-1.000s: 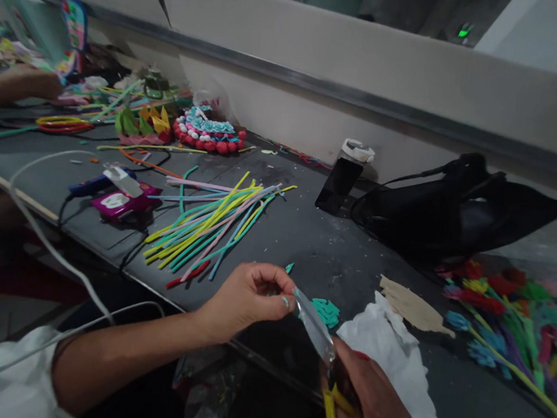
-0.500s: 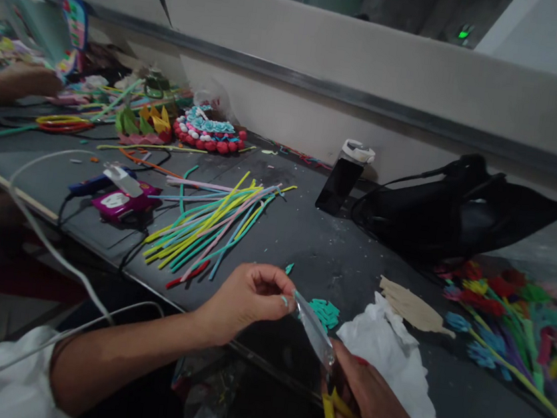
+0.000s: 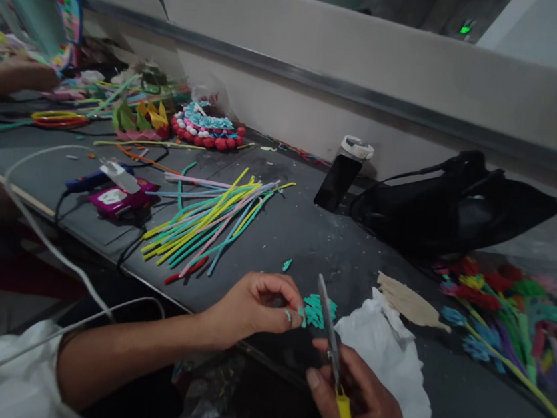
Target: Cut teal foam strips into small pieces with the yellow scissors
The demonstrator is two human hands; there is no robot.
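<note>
Between the thumb and fingertips of my left hand [image 3: 251,310] is pinched a short teal fuzzy piece [image 3: 302,316], perhaps cut pipe cleaner. My right hand [image 3: 369,404] holds yellow-handled scissors [image 3: 330,322], blades pointing up and away and apparently closed together. The scissors are to the right of the pinched piece, apart from it. Just behind my left fingertips lies a small pile of cut teal pieces [image 3: 317,309], partly hidden by the blades. One more teal scrap [image 3: 287,264] rests on the table farther back.
Long coloured pipe cleaners [image 3: 217,219] lie left of centre, near a magenta glue-gun-like tool [image 3: 121,198]. White crumpled sheet [image 3: 386,362] and beige paper [image 3: 413,301] are at right. Behind stand a bottle [image 3: 339,179] and black bag [image 3: 429,209]. Another person's hand [image 3: 32,75] is far left.
The scissors have swung away from my left fingertips, and their blades now point more upright. My left hand has shifted slightly right, still pinching.
</note>
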